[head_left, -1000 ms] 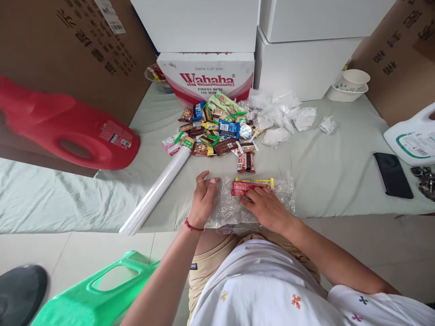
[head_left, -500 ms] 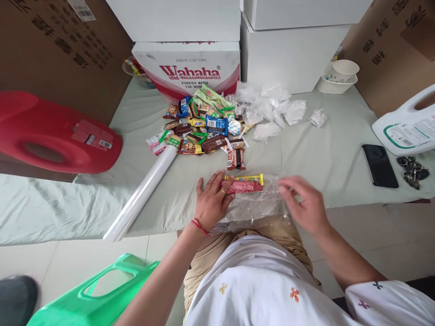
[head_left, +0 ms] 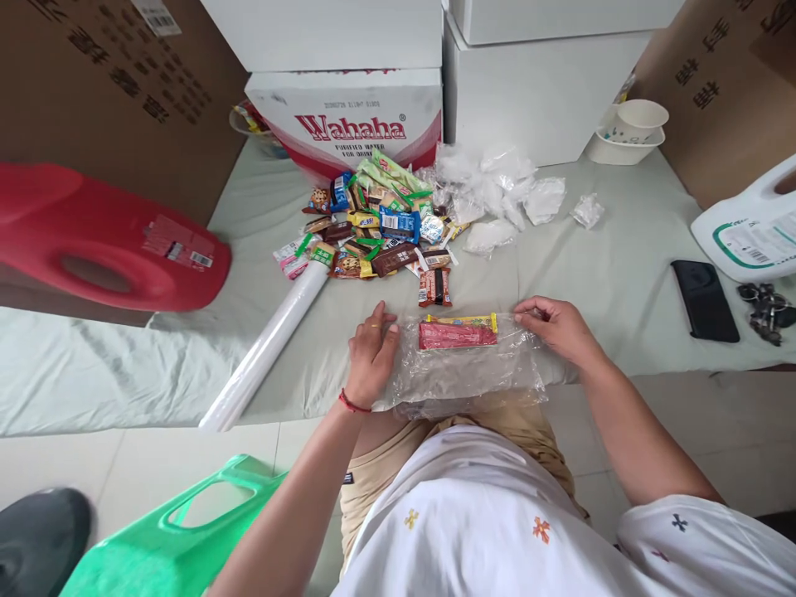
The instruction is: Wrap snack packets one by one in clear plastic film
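Note:
A sheet of clear plastic wrap (head_left: 466, 373) lies at the near edge of the table (head_left: 615, 274). On it rest a red snack bar (head_left: 457, 336) and a yellow snack bar (head_left: 463, 319), side by side. My left hand (head_left: 371, 352) pinches the wrap's left edge with curled fingers. My right hand (head_left: 556, 326) pinches the wrap's right upper corner. Behind the sheet lies a pile of wrapped snacks (head_left: 373, 228), with one brown snack (head_left: 434, 286) set apart in front of it.
A roll of plastic wrap (head_left: 267, 348) lies diagonally at the left. A red jug (head_left: 105, 240), a Wahaha box (head_left: 348, 124), crumpled plastic bags (head_left: 497, 195), paper bowls (head_left: 634, 128), a phone (head_left: 705, 300), keys (head_left: 764, 311) and a white jug (head_left: 752, 228) surround the work area. A green stool (head_left: 180, 531) stands below.
My right hand left the red bar, swung right and now grips the wrap's right corner. My left hand slid from the bars back to the left edge.

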`<state>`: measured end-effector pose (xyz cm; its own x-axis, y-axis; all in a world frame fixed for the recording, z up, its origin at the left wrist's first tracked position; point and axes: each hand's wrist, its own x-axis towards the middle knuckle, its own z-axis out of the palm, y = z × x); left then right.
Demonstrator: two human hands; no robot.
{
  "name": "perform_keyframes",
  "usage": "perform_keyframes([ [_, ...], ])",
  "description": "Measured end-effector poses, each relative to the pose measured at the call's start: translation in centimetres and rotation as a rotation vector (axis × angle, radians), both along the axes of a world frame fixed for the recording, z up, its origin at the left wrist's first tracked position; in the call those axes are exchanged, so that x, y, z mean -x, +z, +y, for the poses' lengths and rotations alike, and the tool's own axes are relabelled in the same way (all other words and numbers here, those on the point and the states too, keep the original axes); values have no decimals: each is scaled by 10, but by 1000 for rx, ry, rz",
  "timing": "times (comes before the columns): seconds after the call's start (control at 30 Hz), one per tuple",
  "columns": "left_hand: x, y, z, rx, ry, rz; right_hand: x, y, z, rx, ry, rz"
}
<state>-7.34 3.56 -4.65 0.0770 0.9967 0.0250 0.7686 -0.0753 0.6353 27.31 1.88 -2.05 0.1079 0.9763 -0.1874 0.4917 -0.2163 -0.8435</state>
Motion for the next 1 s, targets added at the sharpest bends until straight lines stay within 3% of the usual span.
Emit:
perform_keyframes([
  [0.2, -7, 6, 16, 81, -40, 99, -4, -10, 5, -155, 89, -311],
  [0.33, -9, 9, 7, 24, -50, -39, 18, 4, -6, -450, -9, -600],
  [0.43, -7, 13, 1, 74, -47, -260, 55, 12, -16, -588, 228, -551],
  [0.5, -3, 16, 0, 183, 5, -318, 78, 5, -17, -553, 459, -527],
  [0.57, 3, 16, 0, 252, 83, -274, 91, -8, -16, -494, 573, -538],
  [0.63, 8, 15, -3, 184, 155, -148, 95, -20, -14, -481, 589, -523],
  [0.7, 11, 13, -9, -14, 150, 13, 91, -24, -15, -525, 578, -456],
  [0.77, 12, 13, -15, -234, 28, 158, 84, -18, -23, -597, 574, -377],
  [0.83, 13, 13, -20, -349, -170, 254, 77, -7, -38, -654, 604, -345],
  [0.93, 18, 12, -19, -346, -445, 306, 69, 1, -66, -667, 742, -420],
  [1.0, 24, 9, -17, -313, -531, 305, 66, -4, -84, -656, 808, -498],
])
